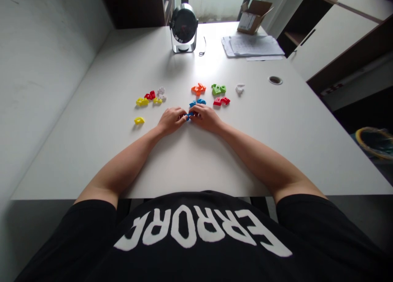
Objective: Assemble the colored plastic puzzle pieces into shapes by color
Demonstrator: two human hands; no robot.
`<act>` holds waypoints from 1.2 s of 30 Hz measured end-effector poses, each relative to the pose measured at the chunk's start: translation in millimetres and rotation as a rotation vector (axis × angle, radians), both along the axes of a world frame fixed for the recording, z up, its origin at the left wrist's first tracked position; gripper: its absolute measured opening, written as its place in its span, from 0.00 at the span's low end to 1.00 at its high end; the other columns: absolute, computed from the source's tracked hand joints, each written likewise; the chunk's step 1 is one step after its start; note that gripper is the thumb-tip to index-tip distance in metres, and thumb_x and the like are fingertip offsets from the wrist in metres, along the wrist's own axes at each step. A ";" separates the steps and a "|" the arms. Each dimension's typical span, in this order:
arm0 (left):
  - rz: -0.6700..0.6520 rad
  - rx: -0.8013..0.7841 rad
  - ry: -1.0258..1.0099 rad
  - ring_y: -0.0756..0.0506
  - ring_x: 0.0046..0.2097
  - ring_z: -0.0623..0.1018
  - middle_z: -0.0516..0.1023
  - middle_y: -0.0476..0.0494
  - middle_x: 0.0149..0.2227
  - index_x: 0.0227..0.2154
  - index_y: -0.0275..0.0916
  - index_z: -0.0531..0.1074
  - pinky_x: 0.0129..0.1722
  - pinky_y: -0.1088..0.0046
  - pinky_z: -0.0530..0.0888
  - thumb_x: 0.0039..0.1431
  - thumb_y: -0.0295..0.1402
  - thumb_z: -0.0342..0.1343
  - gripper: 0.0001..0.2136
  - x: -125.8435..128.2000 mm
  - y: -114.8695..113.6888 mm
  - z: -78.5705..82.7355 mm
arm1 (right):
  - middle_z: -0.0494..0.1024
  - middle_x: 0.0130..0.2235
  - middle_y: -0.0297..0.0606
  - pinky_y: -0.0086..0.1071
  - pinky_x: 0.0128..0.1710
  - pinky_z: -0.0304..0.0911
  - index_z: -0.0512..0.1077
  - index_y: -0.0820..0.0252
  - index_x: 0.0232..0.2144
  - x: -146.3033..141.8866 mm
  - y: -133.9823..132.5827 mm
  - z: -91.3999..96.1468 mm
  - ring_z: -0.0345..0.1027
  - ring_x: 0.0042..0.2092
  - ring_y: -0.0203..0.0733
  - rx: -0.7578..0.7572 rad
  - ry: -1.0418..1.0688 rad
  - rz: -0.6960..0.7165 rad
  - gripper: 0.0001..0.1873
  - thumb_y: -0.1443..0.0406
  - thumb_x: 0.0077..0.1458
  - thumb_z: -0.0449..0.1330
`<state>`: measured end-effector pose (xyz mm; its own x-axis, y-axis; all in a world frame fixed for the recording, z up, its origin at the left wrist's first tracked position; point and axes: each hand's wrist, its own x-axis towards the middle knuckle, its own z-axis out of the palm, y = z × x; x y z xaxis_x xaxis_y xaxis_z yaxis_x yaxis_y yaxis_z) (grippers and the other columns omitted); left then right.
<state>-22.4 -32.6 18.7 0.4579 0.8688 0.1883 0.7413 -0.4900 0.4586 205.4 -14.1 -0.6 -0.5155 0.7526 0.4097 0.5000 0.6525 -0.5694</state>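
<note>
My left hand (170, 120) and my right hand (206, 117) meet at the middle of the white table (107, 122), fingers pinched together on a small blue plastic piece (190, 115). More blue pieces (198, 102) lie just beyond the fingers. Behind them sit an orange piece (198, 88), a green piece (218, 89), a red piece (221, 101) and a white piece (240, 88). To the left lie yellow pieces (142, 102), a red piece (150, 95), a white piece (161, 92) and a lone yellow piece (139, 120).
A small black desk fan (183, 28) stands at the far edge, with a stack of papers (251, 46) and an open cardboard box (253, 15) to its right. A cable hole (275, 80) is at the right. A wall borders the table's left side.
</note>
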 end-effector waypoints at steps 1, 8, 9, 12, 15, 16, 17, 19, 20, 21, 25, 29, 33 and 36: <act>0.001 0.001 0.000 0.40 0.45 0.78 0.82 0.40 0.42 0.43 0.41 0.82 0.49 0.61 0.70 0.70 0.41 0.52 0.14 0.0 0.0 0.0 | 0.79 0.40 0.41 0.36 0.41 0.64 0.78 0.57 0.41 -0.1 0.0 0.2 0.69 0.40 0.45 0.001 -0.003 0.000 0.07 0.62 0.64 0.62; -0.017 0.028 0.002 0.41 0.42 0.78 0.81 0.42 0.40 0.43 0.42 0.82 0.47 0.62 0.70 0.71 0.42 0.52 0.15 -1.1 1.7 -3.6 | 0.78 0.38 0.40 0.35 0.40 0.63 0.79 0.56 0.41 -0.6 0.0 -1.2 0.69 0.39 0.44 0.000 0.009 0.000 0.06 0.62 0.64 0.62; -0.019 0.032 0.002 0.41 0.42 0.78 0.81 0.42 0.39 0.43 0.42 0.82 0.47 0.62 0.70 0.71 0.42 0.52 0.15 -1.2 1.9 -4.0 | 0.78 0.39 0.40 0.35 0.40 0.63 0.79 0.56 0.41 -0.5 0.2 -1.7 0.69 0.38 0.43 -0.003 0.009 0.001 0.06 0.62 0.64 0.62; -0.016 0.032 0.001 0.41 0.42 0.78 0.81 0.42 0.40 0.42 0.42 0.82 0.47 0.62 0.70 0.71 0.42 0.52 0.15 -1.0 1.8 -3.9 | 0.78 0.40 0.40 0.34 0.40 0.63 0.79 0.56 0.42 -0.2 1.2 -3.4 0.68 0.37 0.42 -0.005 0.003 -0.006 0.07 0.62 0.64 0.63; -0.011 0.026 0.006 0.42 0.42 0.78 0.81 0.42 0.40 0.42 0.42 0.82 0.47 0.62 0.70 0.71 0.41 0.52 0.14 -0.2 1.1 -3.0 | 0.78 0.39 0.40 0.34 0.41 0.64 0.79 0.56 0.42 0.1 2.5 -5.2 0.69 0.38 0.43 0.010 0.002 -0.009 0.06 0.62 0.64 0.63; -0.011 0.025 0.009 0.42 0.42 0.78 0.81 0.43 0.40 0.42 0.42 0.82 0.47 0.62 0.70 0.71 0.41 0.52 0.14 0.0 0.8 -2.7 | 0.78 0.39 0.40 0.35 0.41 0.64 0.79 0.56 0.42 0.2 2.9 -5.6 0.69 0.38 0.43 0.013 0.001 -0.007 0.06 0.62 0.64 0.63; -0.011 0.025 0.011 0.42 0.41 0.78 0.81 0.43 0.40 0.42 0.42 0.82 0.46 0.62 0.70 0.71 0.41 0.52 0.14 0.1 0.6 -2.5 | 0.78 0.39 0.40 0.35 0.41 0.65 0.79 0.56 0.42 0.2 3.1 -5.9 0.70 0.38 0.43 0.014 0.000 -0.004 0.06 0.62 0.64 0.63; -0.009 0.025 0.012 0.42 0.41 0.78 0.81 0.43 0.40 0.42 0.42 0.82 0.47 0.62 0.71 0.71 0.41 0.52 0.14 0.1 0.4 -2.5 | 0.79 0.39 0.40 0.35 0.41 0.64 0.79 0.56 0.42 0.2 3.3 -6.0 0.70 0.38 0.43 0.013 -0.002 -0.002 0.06 0.62 0.64 0.63; -0.009 0.024 0.012 0.42 0.42 0.78 0.81 0.43 0.40 0.42 0.42 0.82 0.47 0.62 0.71 0.71 0.41 0.52 0.14 0.0 0.4 -2.5 | 0.79 0.39 0.40 0.35 0.41 0.64 0.79 0.56 0.42 0.2 3.3 -5.9 0.70 0.38 0.43 0.012 -0.002 -0.002 0.06 0.62 0.64 0.63; -0.009 0.024 0.010 0.42 0.41 0.78 0.81 0.43 0.40 0.42 0.42 0.82 0.47 0.62 0.70 0.71 0.41 0.52 0.14 -0.2 0.4 -2.6 | 0.79 0.40 0.40 0.35 0.40 0.64 0.79 0.56 0.42 0.2 3.2 -5.8 0.70 0.38 0.43 0.011 -0.002 -0.003 0.06 0.62 0.64 0.63; -0.009 0.019 0.005 0.42 0.41 0.77 0.81 0.43 0.41 0.43 0.42 0.81 0.46 0.63 0.70 0.71 0.41 0.53 0.14 -0.7 0.7 -2.6 | 0.79 0.40 0.40 0.35 0.40 0.64 0.79 0.56 0.42 0.0 2.7 -5.2 0.70 0.38 0.43 0.013 -0.003 -0.005 0.06 0.63 0.64 0.63; -0.013 0.020 0.003 0.42 0.41 0.77 0.81 0.43 0.40 0.43 0.41 0.82 0.46 0.63 0.70 0.71 0.41 0.53 0.14 -1.0 0.7 -2.5 | 0.79 0.39 0.40 0.35 0.40 0.64 0.79 0.56 0.42 0.0 3.0 -6.0 0.70 0.38 0.43 0.016 -0.005 -0.005 0.07 0.62 0.64 0.63; -0.011 0.022 0.004 0.42 0.41 0.77 0.81 0.43 0.40 0.43 0.41 0.82 0.46 0.63 0.69 0.71 0.41 0.53 0.14 -1.0 0.6 -2.7 | 0.79 0.39 0.40 0.34 0.40 0.64 0.79 0.57 0.42 0.3 3.3 -6.6 0.70 0.38 0.43 0.021 0.000 -0.002 0.07 0.62 0.64 0.63; -0.007 0.023 0.008 0.42 0.41 0.77 0.81 0.43 0.40 0.43 0.42 0.82 0.46 0.63 0.70 0.71 0.41 0.53 0.14 -0.8 0.5 -2.5 | 0.79 0.39 0.40 0.34 0.41 0.64 0.79 0.56 0.42 0.5 3.2 -6.6 0.70 0.38 0.43 0.022 0.003 0.001 0.06 0.62 0.65 0.63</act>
<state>-23.2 -32.1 16.2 0.4659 0.8610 0.2040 0.7413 -0.5057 0.4413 205.9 -11.0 -7.2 -0.5150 0.7428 0.4279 0.4974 0.6655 -0.5566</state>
